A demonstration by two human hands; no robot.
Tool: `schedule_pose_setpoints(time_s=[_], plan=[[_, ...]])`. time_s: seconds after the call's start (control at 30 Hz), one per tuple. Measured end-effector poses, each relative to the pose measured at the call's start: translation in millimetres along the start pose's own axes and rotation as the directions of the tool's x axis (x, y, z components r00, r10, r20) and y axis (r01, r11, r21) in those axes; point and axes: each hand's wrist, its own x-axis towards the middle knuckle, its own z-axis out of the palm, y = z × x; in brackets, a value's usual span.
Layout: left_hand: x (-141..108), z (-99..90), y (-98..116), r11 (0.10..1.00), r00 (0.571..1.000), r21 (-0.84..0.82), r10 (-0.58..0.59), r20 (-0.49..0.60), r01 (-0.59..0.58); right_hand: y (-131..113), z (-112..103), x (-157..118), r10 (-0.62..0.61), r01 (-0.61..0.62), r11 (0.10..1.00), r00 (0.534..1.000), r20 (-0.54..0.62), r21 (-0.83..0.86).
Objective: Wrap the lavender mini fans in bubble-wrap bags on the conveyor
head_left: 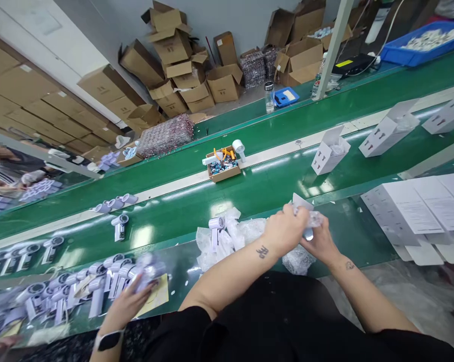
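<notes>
My left hand (287, 225) and my right hand (320, 242) are close together over the near edge of the bench, fingers closed on a clear plastic-wrapped item (315, 218). A white card flap (301, 202) sticks up behind my left fingers; my hands hide most of what they hold. Under my right hand lies a crumpled clear plastic bag (298, 260). Left of my left forearm, a pale lilac handheld fan (215, 232) rests among more clear bags (249, 230).
Open white boxes (329, 153) stand on the green conveyor (265, 181), with a small carton (225, 173) of parts. White boxes (411, 211) are stacked at right. At left, a co-worker's hand (127, 304) holds a blurred fan beside several more fans (96, 296).
</notes>
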Motion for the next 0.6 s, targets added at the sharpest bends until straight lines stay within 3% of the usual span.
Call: schedule_pose_setpoints(time_s=[0.13, 0.27, 0.37, 0.43, 0.5, 0.53, 0.57, 0.6], plan=[[13.4, 5.7, 14.8, 0.999, 0.989, -0.045, -0.005, 0.151, 0.012, 7.1, -1.2, -10.0, 0.019, -0.019, 1.000, 1.000, -0.003, 0.012], [0.6, 22.2, 9.5, 0.974, 0.973, -0.028, 0.227, 0.052, -0.225, 12.7, -3.0, -19.0, 0.002, -0.004, 0.998, 0.999, 0.033, 0.063], [-16.4, 30.6, 6.2, 0.963, 0.963, -0.022, 0.268, 0.037, -0.267, 12.6, -5.2, -6.2, 0.067, -0.080, 0.988, 0.993, 0.100, 0.132], [-30.7, 29.7, -1.9, 0.960, 0.964, -0.092, 0.263, -0.042, -0.266, 16.0, -7.5, 17.1, 0.138, -0.167, 0.969, 0.977, 0.163, 0.181], [-50.5, 25.7, -23.3, 0.955, 0.973, -0.208, 0.185, -0.139, -0.211, 26.4, -7.7, 50.1, 0.181, -0.242, 0.939, 0.951, 0.250, 0.245], [-63.2, 23.8, -40.4, 0.952, 0.981, -0.275, 0.089, -0.171, -0.134, 34.2, -5.8, 68.9, 0.211, -0.293, 0.914, 0.935, 0.286, 0.282], [-78.3, 22.3, -61.6, 0.940, 0.982, -0.341, -0.052, -0.184, -0.014, 43.4, -1.9, 88.1, 0.257, -0.357, 0.878, 0.913, 0.316, 0.319], [-95.7, 21.4, -86.1, 0.905, 0.956, -0.396, -0.240, -0.171, 0.156, 53.4, 4.1, 107.4, 0.329, -0.434, 0.831, 0.888, 0.323, 0.347]])
